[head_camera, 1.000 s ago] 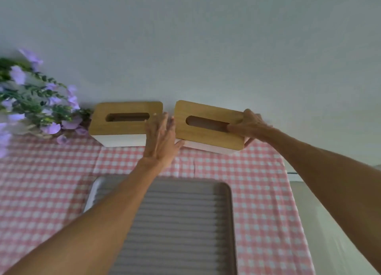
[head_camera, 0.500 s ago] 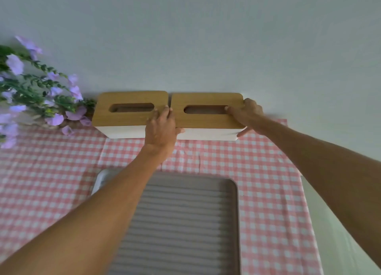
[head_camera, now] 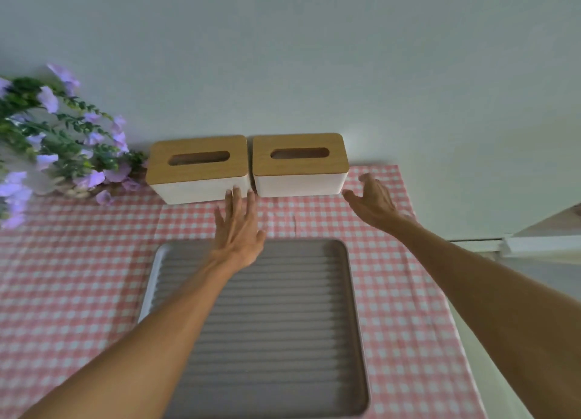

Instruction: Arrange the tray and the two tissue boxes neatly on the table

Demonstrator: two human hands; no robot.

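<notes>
Two white tissue boxes with wooden lids stand side by side against the back wall, the left box (head_camera: 196, 170) and the right box (head_camera: 300, 164), with a narrow gap between them. A grey ribbed tray (head_camera: 283, 324) lies on the pink checked cloth in front of them. My left hand (head_camera: 240, 227) hovers flat with fingers spread over the tray's far edge, fingertips just short of the boxes. My right hand (head_camera: 374, 203) is open beside the right box's front right corner, apart from it. Neither hand holds anything.
A bunch of purple flowers with green leaves (head_camera: 53, 145) sits at the back left, next to the left box. The checked tablecloth (head_camera: 405, 308) ends at the right, where the table edge drops off. A pale wall rises right behind the boxes.
The right box was set down straight next to the left one. Both hands have let go and drawn back toward me, fingers now spread.
</notes>
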